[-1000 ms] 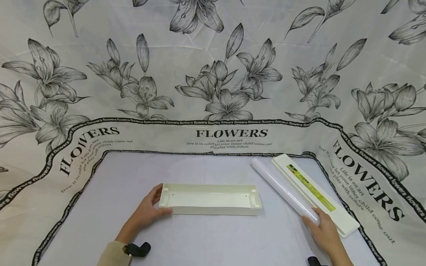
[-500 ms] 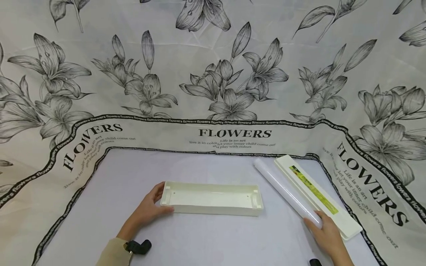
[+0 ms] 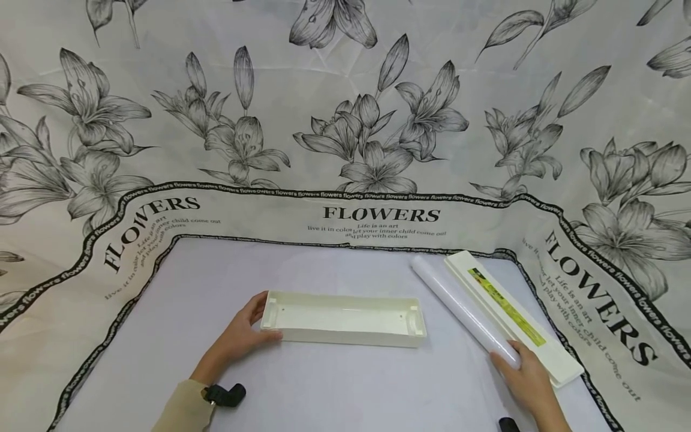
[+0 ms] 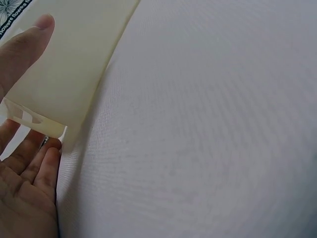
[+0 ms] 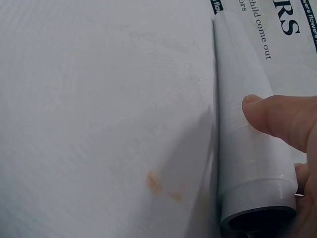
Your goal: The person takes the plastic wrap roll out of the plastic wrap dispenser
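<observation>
A long, open cream-white plastic box (image 3: 345,336) lies crosswise on the white tabletop. My left hand (image 3: 240,339) grips its left end, thumb along the front wall and fingers behind the end wall; the left wrist view shows the fingertips at the box's end (image 4: 37,121). To the right, a roll of clear plastic wrap (image 3: 459,306) lies slanted, its near end held by my right hand (image 3: 529,378). In the right wrist view the thumb (image 5: 277,116) presses on the roll's side, above the dark hollow opening of its core (image 5: 260,220).
Beside the roll, to its right, lies a long white lid (image 3: 564,363) with a yellow-green label (image 3: 507,307). A flower-printed cloth (image 3: 259,219) borders the white surface (image 3: 345,390) and rises behind it. Small orange stains (image 5: 153,182) mark the surface near the roll.
</observation>
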The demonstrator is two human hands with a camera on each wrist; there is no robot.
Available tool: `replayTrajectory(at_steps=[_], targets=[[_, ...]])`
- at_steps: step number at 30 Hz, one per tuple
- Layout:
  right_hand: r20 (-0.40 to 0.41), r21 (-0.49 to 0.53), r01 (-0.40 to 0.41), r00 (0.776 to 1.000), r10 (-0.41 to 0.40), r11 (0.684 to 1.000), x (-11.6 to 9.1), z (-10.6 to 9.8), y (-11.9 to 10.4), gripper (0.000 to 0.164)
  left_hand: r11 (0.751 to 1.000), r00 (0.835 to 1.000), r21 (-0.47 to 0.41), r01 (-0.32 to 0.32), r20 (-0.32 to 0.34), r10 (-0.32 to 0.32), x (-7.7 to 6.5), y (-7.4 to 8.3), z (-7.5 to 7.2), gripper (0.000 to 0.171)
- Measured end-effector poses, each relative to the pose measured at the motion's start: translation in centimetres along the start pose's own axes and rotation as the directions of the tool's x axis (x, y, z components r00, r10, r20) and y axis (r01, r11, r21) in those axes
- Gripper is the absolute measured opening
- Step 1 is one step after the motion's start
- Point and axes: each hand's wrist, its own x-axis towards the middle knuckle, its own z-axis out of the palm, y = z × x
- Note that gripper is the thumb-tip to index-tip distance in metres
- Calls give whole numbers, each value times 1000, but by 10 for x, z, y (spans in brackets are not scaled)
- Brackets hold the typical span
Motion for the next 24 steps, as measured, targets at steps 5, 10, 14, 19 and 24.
replayTrajectory(at_steps=[5, 10, 14, 19, 24], targets=[[9, 4, -10, 1000, 10, 1000, 0, 2, 1, 81, 1000, 1000, -1, 20, 6, -20, 2, -1, -1, 106], [30, -9, -37, 999, 38, 999, 2, 1, -2, 91, 999, 999, -12, 32, 10, -31, 0, -2, 0, 107], [28, -17, -20, 999, 21, 1000, 2, -1, -3, 92, 1000, 1000, -12, 11, 19, -10, -1, -1, 2, 108], [-4, -48, 72, 997, -72, 996, 4, -2, -4, 86, 998, 998, 26, -48, 34, 47, -4, -2, -4, 107], [8, -94, 168, 986, -168, 981, 11, 0, -7, 81, 993, 994, 77, -90, 70, 84, -5, -3, -16, 106]])
